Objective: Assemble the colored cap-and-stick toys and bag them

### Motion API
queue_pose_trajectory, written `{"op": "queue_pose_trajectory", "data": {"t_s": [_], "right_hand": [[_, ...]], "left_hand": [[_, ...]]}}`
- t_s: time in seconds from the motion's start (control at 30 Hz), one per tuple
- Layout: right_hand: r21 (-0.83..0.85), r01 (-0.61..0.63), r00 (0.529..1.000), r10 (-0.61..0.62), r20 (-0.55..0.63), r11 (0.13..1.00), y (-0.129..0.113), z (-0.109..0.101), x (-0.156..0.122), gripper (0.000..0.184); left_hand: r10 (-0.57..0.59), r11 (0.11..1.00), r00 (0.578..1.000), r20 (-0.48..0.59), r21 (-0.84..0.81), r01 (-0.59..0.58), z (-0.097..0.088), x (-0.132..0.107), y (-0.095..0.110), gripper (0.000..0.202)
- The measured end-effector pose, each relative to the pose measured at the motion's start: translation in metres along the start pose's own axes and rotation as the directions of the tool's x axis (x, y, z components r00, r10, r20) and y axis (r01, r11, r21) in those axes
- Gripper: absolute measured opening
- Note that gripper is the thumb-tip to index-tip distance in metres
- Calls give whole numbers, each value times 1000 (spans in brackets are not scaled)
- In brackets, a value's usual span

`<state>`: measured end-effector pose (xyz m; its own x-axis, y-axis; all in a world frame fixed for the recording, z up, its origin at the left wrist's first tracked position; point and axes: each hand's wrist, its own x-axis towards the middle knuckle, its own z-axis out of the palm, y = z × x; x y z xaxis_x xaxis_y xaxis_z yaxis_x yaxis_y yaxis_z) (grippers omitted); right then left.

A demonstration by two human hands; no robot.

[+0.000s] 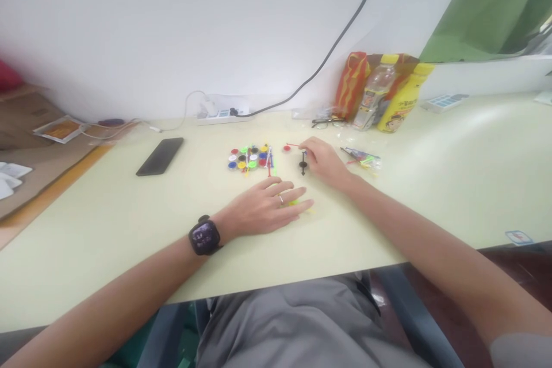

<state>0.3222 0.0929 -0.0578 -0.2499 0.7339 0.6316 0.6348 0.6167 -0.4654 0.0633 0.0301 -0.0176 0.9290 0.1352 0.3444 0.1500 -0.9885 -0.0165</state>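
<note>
My left hand (pixel 267 205) lies palm down with its fingers stretched apart, a ring on one finger. Under its fingertips a yellow-green plastic piece (pixel 294 203) shows in part. My right hand (pixel 321 161) is closed in a pinch; whatever its fingertips hold is too small to name. Beside those fingertips is a black round piece with an arrow-shaped pointer (pixel 303 165). A red round piece (pixel 287 149) with a thin red stick lies just left of them. Farther left sit several coloured round discs (pixel 242 158) in rows, with thin coloured sticks across their right side.
A loose pile of thin coloured sticks (pixel 362 158) lies right of my right hand. Behind it are glasses (pixel 328 123), a clear bottle (pixel 374 95) and a yellow bottle (pixel 404 100). A black phone (pixel 160 156) lies left, a power strip (pixel 223 115) by the wall.
</note>
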Motion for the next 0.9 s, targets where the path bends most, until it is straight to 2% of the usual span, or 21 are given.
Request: {"op": "queue_pose_trajectory", "data": {"t_s": [0.3, 0.5, 0.63, 0.77, 0.9], "right_hand": [[-18, 25, 998, -24, 65, 1000, 2, 4, 0, 35], [-50, 2, 997, 2, 73, 999, 2, 3, 0, 29], [-86, -23, 996, 30, 78, 996, -1, 2, 1, 20], [-79, -29, 996, 35, 77, 996, -4, -1, 2, 18], [-20, -36, 999, 37, 25, 999, -6, -4, 0, 20]], "left_hand": [[29, 988, 998, 48, 150, -36, 4, -1, -3, 30], [-26, 1000, 1000, -17, 16, 26, 5, -1, -2, 30], [-124, 989, 990, -63, -91, 118, 3, -1, -3, 31], [-295, 940, 943, -154, -225, 258, -2, -5, -7, 31], [-356, 920, 914, -192, -244, 307, -3, -8, -12, 25]]}}
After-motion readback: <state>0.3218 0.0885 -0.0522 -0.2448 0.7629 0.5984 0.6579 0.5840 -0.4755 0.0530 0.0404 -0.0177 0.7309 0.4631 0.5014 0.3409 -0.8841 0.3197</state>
